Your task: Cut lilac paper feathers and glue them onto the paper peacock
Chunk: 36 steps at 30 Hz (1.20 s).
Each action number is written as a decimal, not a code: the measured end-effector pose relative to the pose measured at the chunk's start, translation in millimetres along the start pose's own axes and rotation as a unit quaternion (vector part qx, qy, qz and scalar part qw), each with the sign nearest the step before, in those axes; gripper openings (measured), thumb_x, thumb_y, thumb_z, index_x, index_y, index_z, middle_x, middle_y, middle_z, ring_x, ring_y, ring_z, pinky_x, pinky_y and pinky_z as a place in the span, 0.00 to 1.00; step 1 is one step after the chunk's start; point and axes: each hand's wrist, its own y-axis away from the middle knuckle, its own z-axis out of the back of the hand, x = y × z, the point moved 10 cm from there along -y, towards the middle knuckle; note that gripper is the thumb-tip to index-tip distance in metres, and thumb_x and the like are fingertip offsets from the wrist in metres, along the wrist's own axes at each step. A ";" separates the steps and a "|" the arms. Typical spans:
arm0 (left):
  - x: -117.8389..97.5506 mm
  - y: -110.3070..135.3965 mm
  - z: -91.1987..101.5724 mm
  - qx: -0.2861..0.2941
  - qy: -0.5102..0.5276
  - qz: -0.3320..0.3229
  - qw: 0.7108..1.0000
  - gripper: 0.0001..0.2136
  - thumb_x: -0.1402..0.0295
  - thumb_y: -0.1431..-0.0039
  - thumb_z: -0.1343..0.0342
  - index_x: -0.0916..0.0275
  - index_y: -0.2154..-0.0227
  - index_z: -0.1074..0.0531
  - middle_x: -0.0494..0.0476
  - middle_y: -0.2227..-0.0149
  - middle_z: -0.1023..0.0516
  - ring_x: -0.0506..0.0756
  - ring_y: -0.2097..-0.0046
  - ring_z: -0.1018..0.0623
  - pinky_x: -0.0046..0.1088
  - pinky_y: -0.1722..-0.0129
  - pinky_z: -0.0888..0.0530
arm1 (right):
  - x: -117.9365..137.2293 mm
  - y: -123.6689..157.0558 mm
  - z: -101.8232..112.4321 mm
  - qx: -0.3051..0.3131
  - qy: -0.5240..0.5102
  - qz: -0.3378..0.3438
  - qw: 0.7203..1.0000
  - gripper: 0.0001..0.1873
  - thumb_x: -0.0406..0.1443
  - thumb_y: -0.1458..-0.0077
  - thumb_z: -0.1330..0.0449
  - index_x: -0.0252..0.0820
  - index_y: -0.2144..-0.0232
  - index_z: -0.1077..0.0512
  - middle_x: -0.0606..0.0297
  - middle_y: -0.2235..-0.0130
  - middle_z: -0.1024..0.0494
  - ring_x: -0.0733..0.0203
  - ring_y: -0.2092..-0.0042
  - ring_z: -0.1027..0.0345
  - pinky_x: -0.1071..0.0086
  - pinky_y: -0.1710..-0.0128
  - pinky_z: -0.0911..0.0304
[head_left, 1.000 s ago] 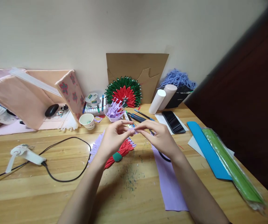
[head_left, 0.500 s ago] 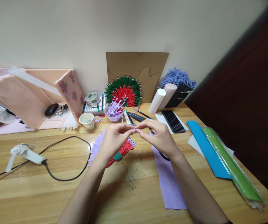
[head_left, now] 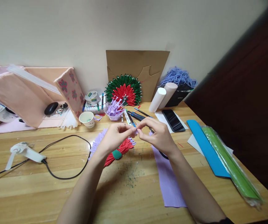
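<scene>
My left hand [head_left: 115, 138] and my right hand [head_left: 158, 135] meet fingertip to fingertip above the wooden table [head_left: 54, 193]. Together they pinch a small purple paper piece [head_left: 136, 132] that is mostly hidden by the fingers. Under my left hand lies a fan of red and purple paper petals [head_left: 121, 148] with a green base. A purple paper sheet [head_left: 170, 180] lies flat under my right forearm. A small bowl of purple cut pieces [head_left: 114, 110] stands just beyond my hands.
A white glue gun [head_left: 25, 152] with a black cord [head_left: 66, 174] lies at the left. A paper cup [head_left: 87, 119], markers [head_left: 94, 107], a finished red and green fan [head_left: 124, 90], cardboard [head_left: 137, 70], white rolls [head_left: 163, 96], a phone [head_left: 172, 119], blue [head_left: 206, 147] and green sheets [head_left: 232, 168] surround me.
Both hands have risen slightly and drawn closer together, keeping their pinch on the small purple piece. Nothing else on the table has moved.
</scene>
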 end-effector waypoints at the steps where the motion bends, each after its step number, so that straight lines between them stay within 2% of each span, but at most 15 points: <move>1: 0.5 0.2 -0.7 0.008 0.002 0.007 1.000 0.12 0.61 0.48 0.44 0.67 0.73 0.25 0.57 0.72 0.23 0.50 0.70 0.26 0.26 0.67 0.30 | 1.3 0.0 0.1 -0.001 0.003 0.006 1.000 0.05 0.28 0.51 0.44 0.42 0.72 0.31 0.67 0.70 0.27 0.64 0.68 0.33 0.70 0.66 0.38; 8: 6.5 0.6 1.8 0.011 0.022 0.041 0.999 0.12 0.61 0.50 0.43 0.67 0.74 0.24 0.56 0.75 0.24 0.49 0.72 0.27 0.26 0.68 0.31 | 8.5 0.3 0.2 0.001 0.006 0.047 0.999 0.06 0.29 0.49 0.44 0.44 0.69 0.30 0.66 0.69 0.25 0.62 0.65 0.32 0.67 0.63 0.36; 12: 7.1 0.1 1.9 0.008 0.025 0.040 0.999 0.11 0.62 0.51 0.42 0.67 0.74 0.24 0.56 0.75 0.24 0.50 0.72 0.26 0.27 0.68 0.30 | 8.4 0.6 -0.2 0.005 0.001 0.048 0.999 0.06 0.29 0.48 0.45 0.44 0.69 0.30 0.65 0.68 0.25 0.62 0.64 0.32 0.67 0.62 0.36; 20: 4.1 2.5 8.1 -0.052 0.023 0.026 0.998 0.11 0.64 0.56 0.38 0.68 0.72 0.24 0.57 0.71 0.21 0.52 0.69 0.24 0.27 0.66 0.28 | -19.8 2.1 -7.5 0.036 -0.075 -0.105 0.991 0.04 0.34 0.49 0.42 0.41 0.69 0.29 0.67 0.70 0.24 0.64 0.67 0.31 0.71 0.66 0.36; 24: -0.4 5.2 9.0 -0.072 0.001 0.016 0.997 0.12 0.63 0.55 0.39 0.69 0.72 0.25 0.59 0.71 0.21 0.52 0.70 0.24 0.28 0.67 0.28 | -26.2 3.9 -10.4 0.027 -0.106 -0.130 0.985 0.03 0.34 0.49 0.42 0.40 0.72 0.29 0.67 0.71 0.25 0.65 0.68 0.31 0.72 0.66 0.36; 30: -0.4 4.3 5.6 -0.050 0.010 0.009 0.999 0.11 0.64 0.54 0.39 0.67 0.71 0.25 0.59 0.69 0.21 0.52 0.68 0.24 0.28 0.66 0.28 | -27.3 3.5 -8.2 0.003 -0.150 -0.124 0.981 0.03 0.34 0.49 0.42 0.41 0.70 0.29 0.65 0.69 0.25 0.63 0.66 0.30 0.69 0.64 0.34; 36: 0.0 3.3 4.9 -0.035 0.018 0.000 0.999 0.10 0.65 0.53 0.40 0.67 0.71 0.25 0.59 0.68 0.21 0.52 0.66 0.24 0.30 0.63 0.28 | -1.2 -1.6 5.6 -0.010 -0.063 -0.011 0.998 0.06 0.33 0.48 0.42 0.45 0.67 0.26 0.63 0.66 0.25 0.60 0.62 0.31 0.65 0.61 0.35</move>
